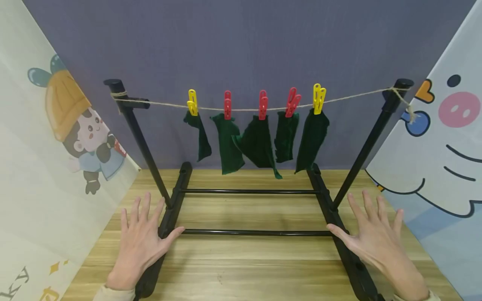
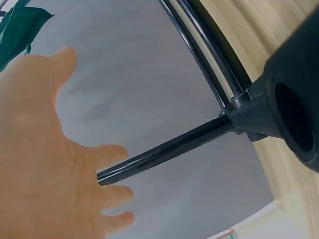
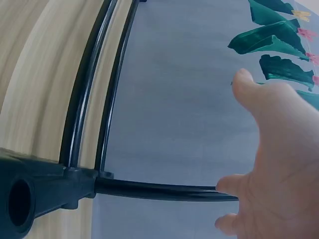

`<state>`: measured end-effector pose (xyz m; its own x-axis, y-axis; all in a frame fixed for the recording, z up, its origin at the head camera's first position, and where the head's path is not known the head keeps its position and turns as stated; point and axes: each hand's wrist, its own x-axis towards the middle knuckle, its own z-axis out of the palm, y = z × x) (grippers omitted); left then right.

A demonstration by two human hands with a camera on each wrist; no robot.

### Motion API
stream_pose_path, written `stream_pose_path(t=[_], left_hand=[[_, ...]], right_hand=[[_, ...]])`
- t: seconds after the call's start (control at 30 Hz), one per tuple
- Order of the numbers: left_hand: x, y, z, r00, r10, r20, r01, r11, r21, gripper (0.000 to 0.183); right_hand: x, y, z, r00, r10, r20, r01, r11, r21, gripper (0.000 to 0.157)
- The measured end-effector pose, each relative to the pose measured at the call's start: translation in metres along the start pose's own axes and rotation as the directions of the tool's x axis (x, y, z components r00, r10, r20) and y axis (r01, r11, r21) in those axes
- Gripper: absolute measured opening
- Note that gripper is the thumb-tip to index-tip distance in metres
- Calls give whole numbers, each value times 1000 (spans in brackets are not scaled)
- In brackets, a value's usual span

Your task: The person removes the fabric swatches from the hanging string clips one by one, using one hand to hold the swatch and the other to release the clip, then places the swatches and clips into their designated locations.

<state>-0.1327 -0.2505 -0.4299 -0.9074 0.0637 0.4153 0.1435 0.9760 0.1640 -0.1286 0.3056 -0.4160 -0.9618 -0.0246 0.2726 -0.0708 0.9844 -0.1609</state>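
Observation:
Fingers spread and palm down, my left hand (image 1: pixel 142 240) hovers around the left foot of a black rack (image 1: pixel 175 213) in the head view. My right hand (image 1: pixel 376 238) is likewise spread beside the rack's right foot. Neither holds anything; whether they touch the rack I cannot tell. A twine line (image 1: pixel 165 104) runs between the two uprights. From it hang several dark green cloth pieces (image 1: pixel 230 146), clipped by red clothespins (image 1: pixel 227 104) and yellow clothespins (image 1: pixel 319 98). Both wrist views show an open palm near a black upright (image 2: pixel 164 154).
The rack stands on a wood-grain table (image 1: pixel 241 267), its feet joined by two black crossbars (image 1: pixel 256 232). Behind it rises a grey-blue panel (image 1: pixel 248 50). Printed cartoon panels flank it on the left (image 1: pixel 22 167) and right (image 1: pixel 452 167).

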Motion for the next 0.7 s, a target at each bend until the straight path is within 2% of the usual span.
stream_pose_path(t=[0.17,0.23,0.3,0.4,0.5,0.57,0.63,0.67,0.7], left_hand=[[1,1,0,999,28,-31,-27,1000,8,95],[3,2,0,996,59,-62,-58,998,14,92],[5,5,0,991,96,-97,-95,995,12,87],[9,11,2,975,159,-157,-163,987,-11,80],[12,17,6,956,203,-211,-221,973,-63,73],[12,21,9,946,218,-239,-245,965,-92,70],[12,24,12,941,223,-257,-259,959,-117,67],[12,26,13,939,223,-263,-263,957,-126,65],[12,28,13,939,219,-265,-261,956,-134,64]], right_hand=[[0,-1,-4,1000,-14,-17,15,999,50,103],[1,-3,-8,998,-25,-54,32,991,129,96],[3,-6,-14,995,-19,-95,41,971,237,87],[6,-13,-23,978,14,-209,70,919,389,69],[9,-20,-32,956,49,-288,113,846,521,53],[12,-24,-36,946,57,-319,154,786,598,45],[14,-28,-42,947,56,-317,178,728,662,41],[15,-30,-44,945,57,-321,190,705,684,40],[16,-32,-46,943,56,-327,199,694,692,39]])
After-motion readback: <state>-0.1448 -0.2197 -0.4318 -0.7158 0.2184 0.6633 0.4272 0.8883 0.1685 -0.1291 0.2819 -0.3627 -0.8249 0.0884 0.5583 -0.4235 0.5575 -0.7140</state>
